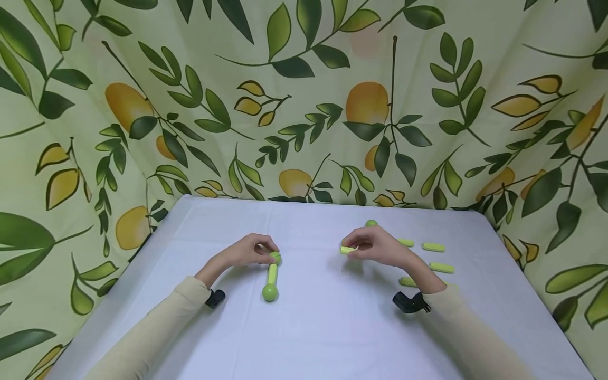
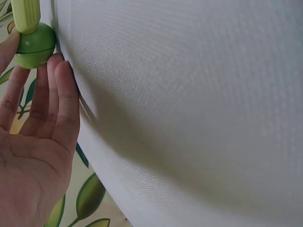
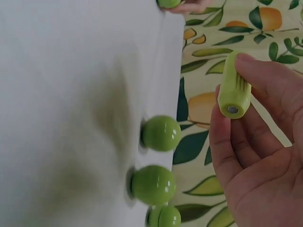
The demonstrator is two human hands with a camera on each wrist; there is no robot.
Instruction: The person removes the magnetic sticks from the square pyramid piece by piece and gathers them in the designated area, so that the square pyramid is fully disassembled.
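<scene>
With thumb and fingertips my left hand (image 1: 248, 250) pinches a green ball (image 1: 275, 257) at the far end of a light green rod (image 1: 272, 274). The rod's near end meets another green ball (image 1: 269, 292) on the table. In the left wrist view, this hand's fingers (image 2: 66, 101) bear on the held ball (image 2: 35, 45), which touches the rod (image 2: 27, 14). To the right, my right hand (image 1: 382, 248) holds a second light green rod (image 1: 349, 250) above the table. The right wrist view shows a grey metal disc in the end of that rod (image 3: 235, 90).
Several loose light green rods, among them one rod (image 1: 434, 247) and another (image 1: 442, 268), lie around the right forearm. Green balls (image 3: 154, 184) sit behind the right hand. A leaf-patterned curtain (image 1: 304, 105) hangs behind the white-covered table (image 1: 304, 338).
</scene>
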